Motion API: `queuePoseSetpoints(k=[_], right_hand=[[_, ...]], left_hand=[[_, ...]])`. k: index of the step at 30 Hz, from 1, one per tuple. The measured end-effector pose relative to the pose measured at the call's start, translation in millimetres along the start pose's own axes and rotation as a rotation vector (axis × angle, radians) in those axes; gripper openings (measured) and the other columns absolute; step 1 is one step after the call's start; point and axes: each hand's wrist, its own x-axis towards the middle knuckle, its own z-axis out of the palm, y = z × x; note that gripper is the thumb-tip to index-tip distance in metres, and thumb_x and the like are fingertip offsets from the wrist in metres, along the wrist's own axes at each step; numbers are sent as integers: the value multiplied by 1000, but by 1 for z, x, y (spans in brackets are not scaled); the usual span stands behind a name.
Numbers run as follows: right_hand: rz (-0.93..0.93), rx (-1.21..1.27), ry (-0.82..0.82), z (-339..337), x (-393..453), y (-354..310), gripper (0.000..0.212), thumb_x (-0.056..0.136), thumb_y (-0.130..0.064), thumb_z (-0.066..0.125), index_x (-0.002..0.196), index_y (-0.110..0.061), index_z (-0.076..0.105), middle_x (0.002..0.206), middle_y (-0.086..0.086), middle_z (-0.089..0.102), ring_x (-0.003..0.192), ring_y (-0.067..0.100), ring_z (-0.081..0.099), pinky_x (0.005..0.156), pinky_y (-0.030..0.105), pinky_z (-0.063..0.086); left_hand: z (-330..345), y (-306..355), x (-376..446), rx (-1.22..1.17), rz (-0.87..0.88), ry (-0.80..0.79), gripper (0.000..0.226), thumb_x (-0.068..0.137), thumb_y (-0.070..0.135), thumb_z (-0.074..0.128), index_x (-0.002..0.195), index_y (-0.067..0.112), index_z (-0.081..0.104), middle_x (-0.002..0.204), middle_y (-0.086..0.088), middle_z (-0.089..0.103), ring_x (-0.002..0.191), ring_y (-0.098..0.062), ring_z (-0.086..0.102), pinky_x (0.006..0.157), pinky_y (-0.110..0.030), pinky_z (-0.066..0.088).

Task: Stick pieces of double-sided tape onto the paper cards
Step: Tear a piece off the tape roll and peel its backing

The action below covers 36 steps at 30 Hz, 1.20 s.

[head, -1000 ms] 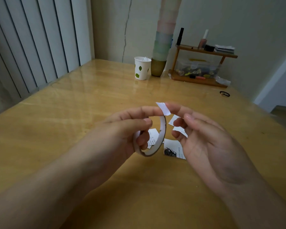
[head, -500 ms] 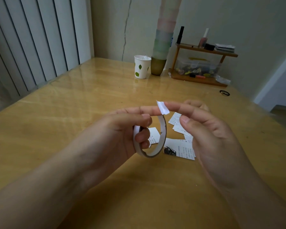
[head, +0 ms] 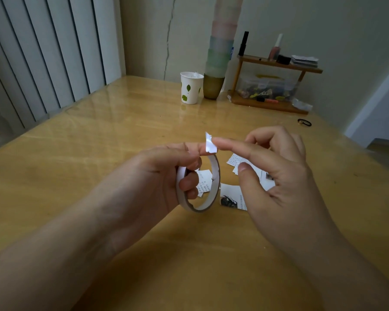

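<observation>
Clearly the left hand grips the tape roll upright above the table, fingers curled through its ring, so the free end faces the other hand. That white tape piece clings to the tip of the right hand's straight forefinger; the thumb stands apart below it, so nothing is pinched. Probably it is being lifted clear of the roll. Paper cards lie on the table just beneath, ready to receive it.
</observation>
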Motion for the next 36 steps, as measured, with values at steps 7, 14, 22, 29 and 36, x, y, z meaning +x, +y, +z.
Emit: queuePoseSetpoints(k=[7, 14, 22, 29, 36], right_hand=[[3, 9, -18, 2, -1, 0, 57, 82, -2, 50, 121, -43, 58, 92, -16, 41, 97, 5, 40, 92, 20, 32], [108, -26, -28, 6, -3, 12, 35, 83, -13, 51, 106, -30, 71, 91, -15, 47, 97, 6, 43, 87, 21, 35], [-17, -23, 165, -10, 2, -2, 10, 86, -20, 59, 90, -16, 68, 87, -3, 55, 85, 1, 51, 77, 9, 38], [-11, -44, 154, -6, 0, -5, 5, 82, -19, 66, 81, -17, 71, 77, -2, 55, 78, 13, 53, 68, 17, 39], [48, -52, 195, -6, 0, -7, 3, 80, -20, 69, 79, -21, 72, 72, -5, 53, 74, 9, 48, 63, 13, 34]], left_hand=[[-2, -2, -1, -7, 57, -46, 29, 62, 12, 55, 80, 20, 76, 65, 8, 41, 52, -8, 33, 52, -20, 38], [-17, 4, 7, -128, 163, -39, 25, 60, 22, 63, 81, 16, 74, 63, 7, 46, 47, -7, 41, 50, -22, 43], [-2, 3, -3, 104, 134, -26, 37, 62, 15, 59, 95, 17, 76, 63, 9, 46, 52, -11, 32, 56, -23, 33], [7, 1, -11, 313, 186, 35, 40, 62, 37, 59, 98, 35, 74, 62, 2, 39, 65, -17, 31, 71, -46, 25], [9, -3, -15, 511, 206, -14, 42, 66, 46, 53, 106, 55, 64, 108, 14, 67, 126, 4, 39, 99, -35, 26]])
